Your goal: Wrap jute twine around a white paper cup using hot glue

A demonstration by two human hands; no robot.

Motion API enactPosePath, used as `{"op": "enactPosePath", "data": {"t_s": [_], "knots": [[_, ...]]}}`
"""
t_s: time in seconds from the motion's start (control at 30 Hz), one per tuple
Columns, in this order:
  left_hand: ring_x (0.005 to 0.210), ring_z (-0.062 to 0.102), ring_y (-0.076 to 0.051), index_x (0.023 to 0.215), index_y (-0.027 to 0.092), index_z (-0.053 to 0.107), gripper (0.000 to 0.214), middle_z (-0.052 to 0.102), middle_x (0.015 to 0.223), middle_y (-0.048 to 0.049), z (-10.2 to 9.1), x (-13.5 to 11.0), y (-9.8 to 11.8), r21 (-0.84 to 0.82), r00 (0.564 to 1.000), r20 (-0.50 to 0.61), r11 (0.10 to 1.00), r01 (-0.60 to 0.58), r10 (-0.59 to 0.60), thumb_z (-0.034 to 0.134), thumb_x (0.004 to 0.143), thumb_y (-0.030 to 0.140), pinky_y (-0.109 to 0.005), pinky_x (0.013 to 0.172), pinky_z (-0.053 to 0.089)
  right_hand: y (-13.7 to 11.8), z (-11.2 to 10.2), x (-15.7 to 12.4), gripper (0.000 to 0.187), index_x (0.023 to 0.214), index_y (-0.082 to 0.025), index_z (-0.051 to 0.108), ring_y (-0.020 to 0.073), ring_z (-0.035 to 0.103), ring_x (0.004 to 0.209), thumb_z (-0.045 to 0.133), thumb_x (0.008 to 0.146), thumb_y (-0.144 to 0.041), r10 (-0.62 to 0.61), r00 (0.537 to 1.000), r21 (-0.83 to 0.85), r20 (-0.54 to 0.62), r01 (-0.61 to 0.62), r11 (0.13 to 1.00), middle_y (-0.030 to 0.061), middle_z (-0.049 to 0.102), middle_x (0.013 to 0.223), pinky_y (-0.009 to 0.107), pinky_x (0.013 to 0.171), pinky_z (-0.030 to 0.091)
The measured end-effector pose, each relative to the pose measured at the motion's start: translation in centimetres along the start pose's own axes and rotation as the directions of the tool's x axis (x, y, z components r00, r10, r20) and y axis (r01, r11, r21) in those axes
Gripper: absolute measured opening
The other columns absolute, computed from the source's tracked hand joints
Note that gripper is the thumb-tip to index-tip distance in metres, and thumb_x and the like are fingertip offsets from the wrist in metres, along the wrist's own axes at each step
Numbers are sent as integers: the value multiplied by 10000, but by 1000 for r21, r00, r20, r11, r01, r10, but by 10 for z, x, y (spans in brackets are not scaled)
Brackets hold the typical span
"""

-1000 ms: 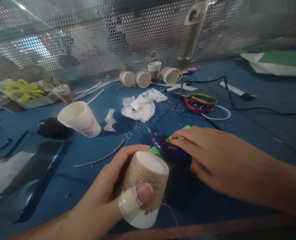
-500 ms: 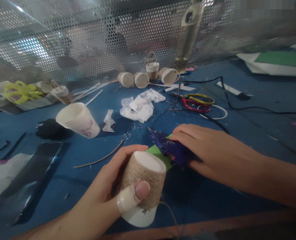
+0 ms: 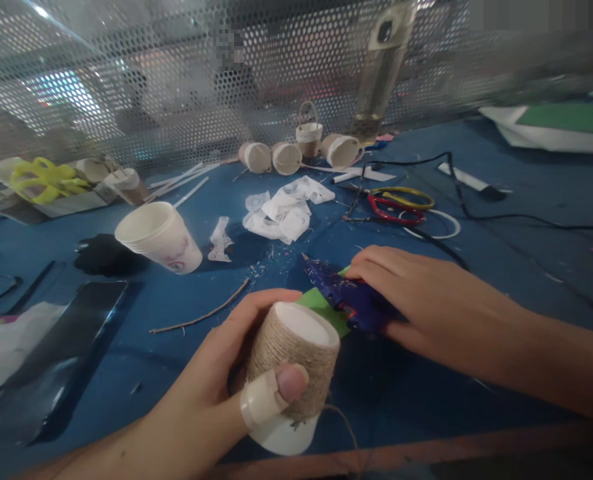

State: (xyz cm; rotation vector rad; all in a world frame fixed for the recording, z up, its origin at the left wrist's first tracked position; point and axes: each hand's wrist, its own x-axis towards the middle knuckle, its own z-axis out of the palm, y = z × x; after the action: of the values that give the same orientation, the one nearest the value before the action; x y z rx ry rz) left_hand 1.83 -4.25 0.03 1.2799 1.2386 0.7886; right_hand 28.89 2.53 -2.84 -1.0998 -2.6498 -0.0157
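Note:
My left hand (image 3: 216, 373) is closed round an upside-down paper cup (image 3: 289, 440), its thumb, with a bandage on it, across the near side. Jute twine (image 3: 286, 347) is wound round most of the cup, leaving a white band at the rim bare. A loose twine end (image 3: 343, 427) trails from it at the lower right. My right hand (image 3: 406, 293) grips a dark blue glue gun (image 3: 346, 293), whose nozzle points up and left above the table. A piece of green sheet (image 3: 321, 310) lies between the cup and the glue gun, partly hidden.
Around lie stacked paper cups (image 3: 161, 237), crumpled white lace (image 3: 281, 213), a cut twine piece (image 3: 201, 317), red- and yellow-handled tools (image 3: 396, 207) and a black cable (image 3: 451, 187). Small twine-wrapped cups (image 3: 286, 157) and a bottle (image 3: 379, 80) stand by the perforated screen (image 3: 186, 80).
The whole view has shifted slightly, so everything sits a little further right. Both hands keep their grips on the cup and the glue gun; the cup is tilted about the same.

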Motion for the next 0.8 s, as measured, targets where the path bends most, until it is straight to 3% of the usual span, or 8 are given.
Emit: {"op": "enactPosePath", "data": {"t_s": [0.17,0.3,0.5,0.8], "knots": [[908,600,-178,1268,357,720,536,676,1094,7,-1,-1,-1,11,1000,22,1000,11,-12,850,833,641,-223,749,524,0,2,-1,342,1060,-173,649,288,707,894,604,742,-55,6,1000,8,4,-6,1000,85,680,1040,403,710,541],[904,609,-189,1321,345,687,540,667,1097,-9,-6,2,-6,12,995,102,1000,-24,22,821,875,619,-236,722,523,0,1,-1,327,1073,-174,644,293,712,886,598,766,-73,19,1000,10,21,-19,1000,88,676,1052,413,709,549],[884,635,-168,1421,411,612,504,698,1099,15,-13,2,-14,22,953,290,995,-94,84,787,950,465,-221,729,521,3,0,-1,382,1089,-177,633,284,716,914,561,730,-70,-32,999,-4,13,32,999,102,691,1082,398,740,557],[879,634,-146,1439,476,583,516,711,1102,41,-16,4,-16,23,913,372,981,-191,169,762,976,332,-201,750,533,14,14,-5,437,1134,-207,602,290,704,955,553,714,-96,-81,995,-24,-65,80,997,94,699,1115,402,756,531]]}}
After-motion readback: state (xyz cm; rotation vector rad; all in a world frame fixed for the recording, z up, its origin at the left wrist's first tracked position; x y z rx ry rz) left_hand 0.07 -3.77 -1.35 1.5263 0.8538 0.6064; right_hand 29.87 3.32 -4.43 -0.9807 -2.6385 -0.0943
